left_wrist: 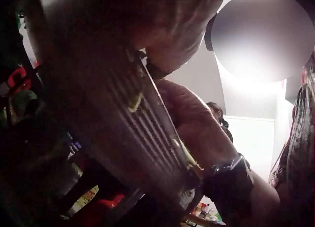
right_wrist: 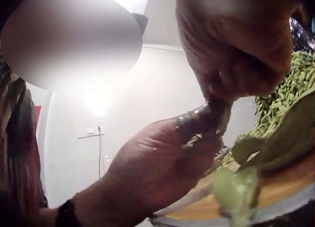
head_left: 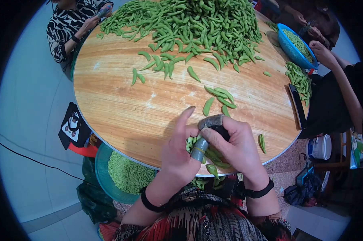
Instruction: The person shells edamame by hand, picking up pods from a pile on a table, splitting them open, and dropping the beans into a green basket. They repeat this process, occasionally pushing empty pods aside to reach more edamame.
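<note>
My left hand [head_left: 177,150] and right hand [head_left: 242,141] meet over the table's near edge. Grey tape [head_left: 199,149] with a yellow band wraps the left thumb; a grey cover [head_left: 211,121] sits on a right finger. Pale shelled soybeans [head_left: 189,143] lie in the curled left fingers, while the left index finger points outward. Between the fingertips of both hands is a green soybean pod [right_wrist: 225,119], mostly hidden by them. Several pods [head_left: 217,161] lie right under the hands at the rim. In the left wrist view the hands are dark and the pod is hidden.
A big heap of soybean pods [head_left: 201,28] covers the far side of the round wooden table [head_left: 117,104]. Loose pods [head_left: 221,96] lie nearer. A teal basket [head_left: 103,168] of shelled beans stands below, left. A phone [head_left: 297,106] and blue basket [head_left: 296,48] are right, beside other people.
</note>
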